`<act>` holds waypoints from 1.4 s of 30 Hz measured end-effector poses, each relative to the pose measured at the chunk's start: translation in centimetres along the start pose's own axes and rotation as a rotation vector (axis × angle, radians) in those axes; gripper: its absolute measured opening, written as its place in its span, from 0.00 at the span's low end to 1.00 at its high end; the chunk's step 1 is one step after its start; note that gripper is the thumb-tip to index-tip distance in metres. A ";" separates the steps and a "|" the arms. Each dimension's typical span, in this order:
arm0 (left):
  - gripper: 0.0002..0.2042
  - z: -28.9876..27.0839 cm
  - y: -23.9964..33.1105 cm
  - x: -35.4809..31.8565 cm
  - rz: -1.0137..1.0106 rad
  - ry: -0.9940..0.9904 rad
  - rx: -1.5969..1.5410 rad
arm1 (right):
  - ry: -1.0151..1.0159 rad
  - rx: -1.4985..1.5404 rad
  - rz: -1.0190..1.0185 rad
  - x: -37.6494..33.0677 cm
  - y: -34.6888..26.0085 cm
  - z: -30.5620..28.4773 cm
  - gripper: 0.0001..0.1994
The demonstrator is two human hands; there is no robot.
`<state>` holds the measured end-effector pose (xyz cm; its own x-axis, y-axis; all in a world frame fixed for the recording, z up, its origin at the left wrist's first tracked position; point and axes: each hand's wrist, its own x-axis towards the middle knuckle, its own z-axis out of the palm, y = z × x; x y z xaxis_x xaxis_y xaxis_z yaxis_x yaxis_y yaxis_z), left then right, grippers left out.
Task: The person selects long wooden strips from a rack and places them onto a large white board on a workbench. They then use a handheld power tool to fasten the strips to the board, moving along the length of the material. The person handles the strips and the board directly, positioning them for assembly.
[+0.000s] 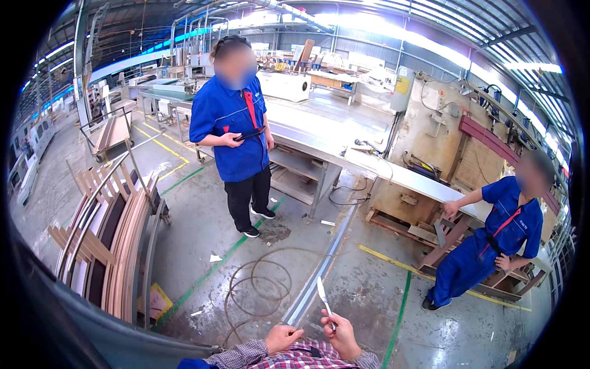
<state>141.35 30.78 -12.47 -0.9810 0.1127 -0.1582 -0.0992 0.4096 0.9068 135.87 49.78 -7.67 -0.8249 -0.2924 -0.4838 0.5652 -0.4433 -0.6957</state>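
Note:
In my right hand (342,336) is a slim knife (323,294), its handle wrapped by the fingers. The pale blade points up and away from me, tilted slightly left. My left hand (283,338) lies in front of my checked shirt, beside the right one and apart from the knife. Its fingers are curled in, and whatever they may hold is hidden. Both hands are low in the picture, close to my body.
A person in blue (228,141) stands ahead holding a dark flat device; another person (491,234) leans on a long workbench (424,182) at right. A rack of wooden strips (123,258) stands left. A hose (258,289) loops over the floor near a metal strip (316,277).

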 end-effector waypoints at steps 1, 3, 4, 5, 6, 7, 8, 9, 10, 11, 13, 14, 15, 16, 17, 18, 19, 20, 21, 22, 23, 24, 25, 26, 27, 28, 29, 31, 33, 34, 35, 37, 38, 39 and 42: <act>0.15 -0.8 0.1 0.6 0.007 0.016 -0.025 | -0.029 -0.036 0.008 1.1 -0.2 1.5 0.13; 0.15 -2.4 -0.2 1.3 0.017 0.065 -0.079 | -0.059 -0.091 0.119 3.9 0.0 4.1 0.13; 0.14 -2.7 -1.7 2.2 0.098 0.036 -0.087 | -0.070 -0.102 0.165 5.9 0.3 4.6 0.13; 0.14 -3.3 -3.3 2.8 0.034 0.033 -0.169 | -0.082 -0.114 0.212 7.8 0.5 5.4 0.13; 0.13 -4.2 -4.2 3.1 -0.039 0.028 -0.248 | -0.115 -0.115 0.257 9.4 0.6 6.6 0.13; 0.13 -5.1 -5.0 3.6 -0.113 0.025 -0.328 | -0.162 -0.152 0.286 11.1 0.8 7.9 0.13; 0.12 -8.0 -2.1 3.3 -0.160 0.135 -0.257 | -0.215 -0.188 0.310 13.0 1.0 9.4 0.13; 0.12 -9.0 -3.4 4.0 -0.207 0.218 -0.264 | -0.269 -0.225 0.335 14.9 1.1 11.0 0.13; 0.12 -10.2 -5.3 4.3 -0.249 0.314 -0.271 | -0.280 -0.237 0.369 16.2 1.2 13.6 0.13; 0.12 -10.9 -7.3 5.1 -0.283 0.393 -0.279 | -0.287 -0.284 0.380 17.8 1.2 15.5 0.13; 0.12 -13.1 -9.3 6.7 -0.282 0.507 -0.519 | -0.346 -0.309 0.422 21.5 2.3 18.4 0.14; 0.11 -14.5 -10.2 7.8 -0.360 0.506 -0.557 | -0.364 -0.339 0.432 23.5 2.8 19.9 0.15; 0.10 -16.3 -10.3 8.6 -0.450 0.505 -0.590 | -0.414 -0.331 0.464 25.7 3.7 20.9 0.15; 0.12 -18.5 -10.5 9.3 -0.465 0.481 -0.428 | -0.422 -0.385 0.479 27.6 4.1 22.4 0.15; 0.14 -20.4 -11.2 10.3 -0.478 0.455 -0.267 | -0.428 -0.439 0.492 29.4 4.7 23.8 0.15; 0.15 -21.4 -12.8 11.4 -0.505 0.512 -0.135 | -0.416 -0.467 0.488 30.8 4.9 25.2 0.14; 0.15 -23.2 -14.4 12.0 -0.369 0.545 -0.150 | -0.476 -0.379 0.497 32.6 5.2 26.7 0.10; 0.16 -24.5 -14.9 12.4 -0.428 0.512 -0.191 | -0.459 -0.415 0.517 34.0 5.4 27.9 0.09; 0.16 -26.4 -15.6 13.4 -0.473 0.489 -0.223 | -0.443 -0.450 0.538 35.6 5.5 29.4 0.13; 0.16 -28.2 -15.7 13.6 -0.497 0.491 -0.211 | -0.460 -0.485 0.523 36.7 5.7 31.1 0.13; 0.16 -30.2 -15.7 14.2 -0.504 0.498 -0.189 | -0.472 -0.517 0.484 38.2 5.1 32.9 0.13; 0.16 -32.1 -16.0 14.9 -0.506 0.503 -0.171 | -0.500 -0.504 0.491 39.6 4.6 34.4 0.12; 0.15 -33.8 -16.3 15.5 -0.504 0.508 -0.159 | -0.510 -0.517 0.477 41.2 4.9 35.5 0.10; 0.15 -35.7 -16.8 16.0 -0.505 0.509 -0.143 | -0.519 -0.528 0.465 43.0 5.5 36.8 0.10; 0.15 -37.3 -17.3 16.3 -0.509 0.511 -0.127 | -0.534 -0.540 0.451 44.6 6.2 38.1 0.10; 0.15 -38.9 -17.8 16.7 -0.518 0.507 -0.114 | -0.571 -0.556 0.452 45.7 6.8 39.5 0.10; 0.15 -40.7 -18.2 17.3 -0.522 0.498 -0.102 | -0.605 -0.569 0.452 46.8 7.3 40.9 0.11; 0.14 -44.4 -19.4 18.1 -0.546 0.501 -0.070 | -0.669 -0.598 0.475 49.0 8.1 43.7 0.12; 0.14 -47.8 -20.9 18.9 -0.554 0.487 -0.040 | -0.728 -0.622 0.522 50.6 8.7 46.6 0.13; 0.14 -49.6 -21.7 19.6 -0.554 0.481 -0.021 | -0.723 -0.621 0.527 51.6 9.0 47.9 0.14; 0.14 -51.4 -22.6 20.1 -0.549 0.464 -0.003 | -0.715 -0.617 0.530 52.6 9.3 49.0 0.14; 0.13 -55.1 -24.6 21.6 -0.541 0.415 0.041 | -0.685 -0.609 0.494 55.2 10.2 50.4 0.14; 0.13 -56.9 -25.6 22.5 -0.531 0.386 0.066 | -0.674 -0.603 0.453 56.9 10.8 51.0 0.14; 0.13 -59.0 -26.6 23.3 -0.523 0.367 0.097 | -0.676 -0.595 0.400 58.5 11.3 52.4 0.14; 0.12 -65.1 -29.3 25.7 -0.500 0.281 0.206 | -0.461 -0.587 0.361 62.8 12.4 56.2 0.14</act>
<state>108.18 -37.29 -17.70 -0.8332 -0.3702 -0.4108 -0.5524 0.5215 0.6503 90.50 -21.68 -16.86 -0.4412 -0.7068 -0.5529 0.6044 0.2214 -0.7653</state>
